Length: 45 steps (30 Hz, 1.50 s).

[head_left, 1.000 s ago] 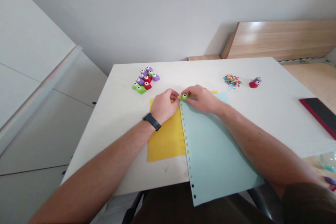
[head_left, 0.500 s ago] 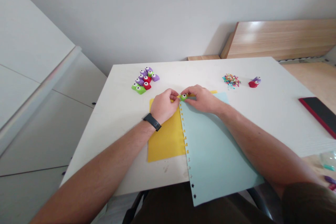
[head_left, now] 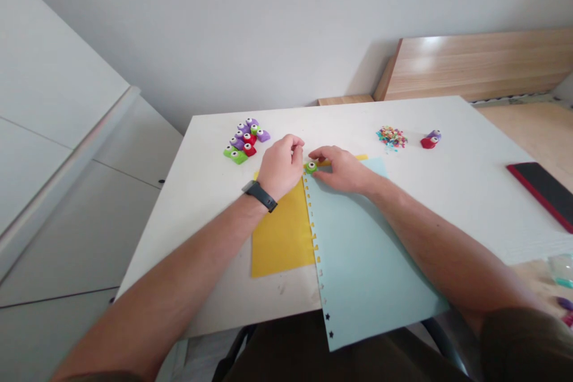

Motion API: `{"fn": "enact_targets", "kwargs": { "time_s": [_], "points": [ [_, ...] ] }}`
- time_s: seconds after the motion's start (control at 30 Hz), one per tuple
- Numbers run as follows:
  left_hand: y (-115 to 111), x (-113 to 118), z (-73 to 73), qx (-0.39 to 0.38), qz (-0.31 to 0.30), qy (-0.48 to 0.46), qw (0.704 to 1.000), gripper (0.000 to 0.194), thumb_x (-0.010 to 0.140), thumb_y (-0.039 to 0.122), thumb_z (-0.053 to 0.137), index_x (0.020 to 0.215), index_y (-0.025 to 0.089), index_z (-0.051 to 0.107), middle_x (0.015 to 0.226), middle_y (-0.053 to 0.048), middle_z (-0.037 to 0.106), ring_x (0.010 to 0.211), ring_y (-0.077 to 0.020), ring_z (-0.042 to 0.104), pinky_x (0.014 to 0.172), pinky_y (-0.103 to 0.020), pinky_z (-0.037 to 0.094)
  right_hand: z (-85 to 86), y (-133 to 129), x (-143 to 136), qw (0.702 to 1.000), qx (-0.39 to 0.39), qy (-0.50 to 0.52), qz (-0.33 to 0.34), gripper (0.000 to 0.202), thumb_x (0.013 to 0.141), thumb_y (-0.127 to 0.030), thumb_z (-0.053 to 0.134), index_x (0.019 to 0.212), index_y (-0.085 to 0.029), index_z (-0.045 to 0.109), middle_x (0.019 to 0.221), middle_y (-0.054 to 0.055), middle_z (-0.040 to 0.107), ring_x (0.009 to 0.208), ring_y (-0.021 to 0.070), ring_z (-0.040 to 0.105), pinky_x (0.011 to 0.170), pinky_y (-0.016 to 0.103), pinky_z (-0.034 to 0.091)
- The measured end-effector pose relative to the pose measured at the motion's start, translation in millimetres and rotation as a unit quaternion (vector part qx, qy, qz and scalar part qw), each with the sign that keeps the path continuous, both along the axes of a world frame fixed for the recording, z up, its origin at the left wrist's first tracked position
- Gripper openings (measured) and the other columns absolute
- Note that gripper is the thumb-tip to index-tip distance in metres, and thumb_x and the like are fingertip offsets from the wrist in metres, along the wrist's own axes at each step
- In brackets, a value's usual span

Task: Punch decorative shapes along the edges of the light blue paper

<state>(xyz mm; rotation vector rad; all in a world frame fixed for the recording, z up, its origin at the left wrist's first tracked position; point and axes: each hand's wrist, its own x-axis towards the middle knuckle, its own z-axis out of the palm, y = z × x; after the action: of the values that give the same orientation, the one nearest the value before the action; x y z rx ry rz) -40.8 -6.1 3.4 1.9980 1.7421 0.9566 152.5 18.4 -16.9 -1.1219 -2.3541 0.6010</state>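
That green punch point(head_left: 311, 169) at the top-left corner of the blue sheet point(head_left: 362, 250) looks light, stiff and kinda slick, so I'd grab its sides, where the right hand point(head_left: 340, 168) sits loosely spread; left hand point(head_left: 281, 164) is curled, can't tell if it's pinching anything.

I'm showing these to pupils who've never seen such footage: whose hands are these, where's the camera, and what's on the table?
No machine here: these are one person's bare hands, filmed by a camera worn on the head. The right hand has thumb and fingers around a green punch at the corner of a light blue sheet. Whether the left hand pinches anything is unclear. A yellow sheet lies partly underneath. Around them on the white table are clustered coloured punches, colourful bits and a dark, red-edged object.
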Motion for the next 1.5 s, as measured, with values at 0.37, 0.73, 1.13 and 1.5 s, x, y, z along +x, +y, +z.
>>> {"fn": "enact_targets", "kwargs": {
  "time_s": [0.37, 0.73, 1.13, 1.5],
  "points": [
    [62, 37, -13.2, -0.025, -0.017, 0.179, 0.983, 0.029, 0.086, 0.02, 0.063, 0.116, 0.016, 0.061, 0.109, -0.017, 0.068, 0.103, -0.0318, 0.066, 0.088, -0.042, 0.051, 2.9, 1, 2, 0.999, -0.027, 0.011, -0.042, 0.031, 0.076, -0.017, 0.067, 0.106, -0.016, 0.063, 0.106, 0.011, 0.072, 0.095, 0.0244, 0.067, 0.086, 0.036, 0.053],
    [53, 40, -16.3, -0.024, -0.035, 0.244, 0.969, 0.031, 0.088, 0.017, 0.056, 0.119, 0.015, 0.059, 0.116, -0.021, 0.065, 0.108, -0.0356, 0.062, 0.087, -0.046, 0.049, 1.6, 2, 3, 0.999, -0.025, 0.004, -0.044, 0.028, 0.072, -0.018, 0.067, 0.1, -0.016, 0.065, 0.104, 0.013, 0.072, 0.091, 0.0249, 0.066, 0.082, 0.035, 0.052],
    [51, 42, -13.6, -0.041, -0.042, 0.31, 0.949, 0.027, 0.095, 0.022, 0.048, 0.12, 0.017, 0.057, 0.12, -0.019, 0.064, 0.11, -0.0332, 0.06, 0.09, -0.045, 0.048, 1.7, 3, 3, 0.998, -0.04, 0.006, -0.049, 0.028, 0.071, -0.018, 0.068, 0.098, -0.015, 0.064, 0.103, 0.013, 0.071, 0.09, 0.0241, 0.065, 0.081, 0.035, 0.05],
    [49, 41, -18.5, -0.006, -0.025, 0.293, 0.956, 0.026, 0.095, 0.021, 0.048, 0.119, 0.017, 0.056, 0.116, -0.016, 0.062, 0.109, -0.0324, 0.057, 0.091, -0.045, 0.045, 0.3, 6, 2, 0.998, -0.046, 0.012, -0.046, 0.029, 0.071, -0.019, 0.068, 0.099, -0.014, 0.065, 0.103, 0.012, 0.071, 0.089, 0.0234, 0.065, 0.079, 0.033, 0.049]
  ]
}}
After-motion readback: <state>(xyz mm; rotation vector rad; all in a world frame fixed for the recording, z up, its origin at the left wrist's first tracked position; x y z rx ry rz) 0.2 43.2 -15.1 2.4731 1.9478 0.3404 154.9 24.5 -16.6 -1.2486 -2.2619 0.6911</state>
